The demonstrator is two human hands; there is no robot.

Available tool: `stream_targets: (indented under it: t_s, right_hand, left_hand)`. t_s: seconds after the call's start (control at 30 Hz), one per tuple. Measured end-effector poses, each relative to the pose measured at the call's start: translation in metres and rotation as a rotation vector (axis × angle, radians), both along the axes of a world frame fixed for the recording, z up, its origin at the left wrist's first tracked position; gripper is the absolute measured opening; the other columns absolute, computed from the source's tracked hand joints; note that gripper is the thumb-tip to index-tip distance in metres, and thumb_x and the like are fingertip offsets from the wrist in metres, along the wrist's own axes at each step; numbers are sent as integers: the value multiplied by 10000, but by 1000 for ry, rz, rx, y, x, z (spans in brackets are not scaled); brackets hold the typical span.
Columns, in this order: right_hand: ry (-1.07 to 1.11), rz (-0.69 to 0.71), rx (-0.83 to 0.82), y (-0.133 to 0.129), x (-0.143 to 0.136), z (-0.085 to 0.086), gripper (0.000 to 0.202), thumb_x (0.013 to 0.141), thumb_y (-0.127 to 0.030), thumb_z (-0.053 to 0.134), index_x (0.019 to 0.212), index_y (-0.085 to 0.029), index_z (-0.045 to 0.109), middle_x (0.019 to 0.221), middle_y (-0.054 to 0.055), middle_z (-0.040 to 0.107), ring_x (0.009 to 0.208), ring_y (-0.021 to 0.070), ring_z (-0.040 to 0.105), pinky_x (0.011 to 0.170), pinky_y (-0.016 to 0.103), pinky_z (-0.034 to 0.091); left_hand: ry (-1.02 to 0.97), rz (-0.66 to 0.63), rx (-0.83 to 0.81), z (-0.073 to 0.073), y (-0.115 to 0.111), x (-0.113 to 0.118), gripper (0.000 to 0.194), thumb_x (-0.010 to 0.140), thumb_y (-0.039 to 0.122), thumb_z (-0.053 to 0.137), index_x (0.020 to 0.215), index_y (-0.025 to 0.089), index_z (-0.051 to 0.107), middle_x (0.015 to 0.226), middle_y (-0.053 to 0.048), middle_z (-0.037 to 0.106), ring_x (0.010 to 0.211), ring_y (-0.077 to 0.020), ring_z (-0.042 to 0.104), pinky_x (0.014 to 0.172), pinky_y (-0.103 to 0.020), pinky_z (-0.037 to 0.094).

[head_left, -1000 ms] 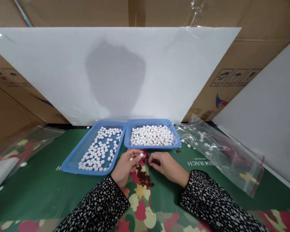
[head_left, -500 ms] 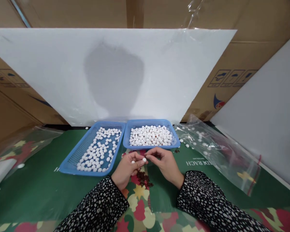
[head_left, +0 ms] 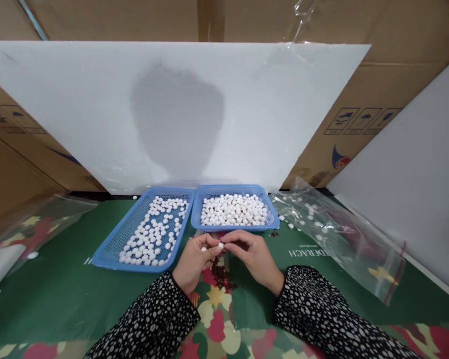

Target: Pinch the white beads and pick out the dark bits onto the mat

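Observation:
My left hand (head_left: 195,260) pinches a small white ball (head_left: 221,245) between thumb and forefinger, and a second white ball (head_left: 204,249) shows within its curled fingers. The thumb and forefinger of my right hand (head_left: 255,256) come together at the right side of the pinched ball; whether anything tiny is between them is too small to tell. Beneath the hands lies a pile of small dark red-brown pieces (head_left: 221,277). Behind them, a blue basket (head_left: 235,228) is full of white balls. Another blue basket (head_left: 114,240), to the left, holds white balls spread more loosely.
A clear plastic bag (head_left: 353,254) with white balls lies at the right, with loose balls beside it. Another plastic bag (head_left: 65,209) and a white object (head_left: 2,264) are at the left. A white board (head_left: 254,119) stands behind the baskets against cardboard.
My right fingertips have moved slightly left and now meet the pinched ball, where a small gap showed before. The baskets stay in place.

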State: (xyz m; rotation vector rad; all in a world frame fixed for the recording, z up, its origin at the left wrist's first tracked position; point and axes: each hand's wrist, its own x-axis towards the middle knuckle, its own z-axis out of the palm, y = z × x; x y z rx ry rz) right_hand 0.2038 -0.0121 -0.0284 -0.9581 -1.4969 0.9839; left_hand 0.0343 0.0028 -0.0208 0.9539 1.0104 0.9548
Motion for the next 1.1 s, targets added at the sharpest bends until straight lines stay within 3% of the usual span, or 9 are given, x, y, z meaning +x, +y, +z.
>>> stream_targets:
  t_s: [0.43,0.63,0.7,0.8,0.9,1.0,1.1]
  right_hand:
    - [-26,70,81,2,-2,1,46,849,-201,709,885,-222,728,957,33,689,912,183,650,831,322,516]
    - [20,28,40,4,-1,0,92,821,-246,736,883,-200,686,886,28,703,833,188,656,781,325,529]
    - [-55,-42,87,10,9,6,93,833,-270,720,874,-197,682,862,31,709,822,197,657,775,330,525]
    - [-235,-297,215,24,34,16,105,861,-292,681,908,-198,678,886,48,709,843,223,653,801,368,517]
    - [-421,-451,383,33,53,19,130,886,-262,646,999,-206,679,1034,82,697,997,267,623,912,442,475]
    - [-517,-307,492,27,47,13,125,932,-219,585,1014,-212,679,1003,76,687,964,236,628,880,397,492]
    - [-610,-48,390,14,25,2,121,947,-195,571,977,-211,686,876,43,669,799,185,639,739,305,518]
  left_hand:
    - [51,66,47,-3,-1,2,376,561,363,844,680,134,572,538,42,534,392,-20,298,368,-157,194]
    - [72,-42,95,0,0,3,392,679,455,771,824,177,537,540,49,573,345,-32,298,344,-159,168]
    - [125,-58,127,0,0,0,394,751,536,693,778,190,508,494,56,536,329,-41,289,337,-169,150]
    - [201,-36,110,1,1,-5,512,836,637,534,600,211,377,399,91,319,332,-46,199,337,-188,103]
    - [125,-33,29,4,2,-7,517,882,624,432,579,226,302,440,104,191,356,-59,123,335,-202,90]
    - [22,-33,-16,4,2,-4,372,893,518,425,673,220,387,511,91,283,388,-70,175,347,-186,151]
    - [59,-23,14,1,0,-2,308,841,495,532,769,203,464,590,78,375,447,-68,260,388,-169,227]
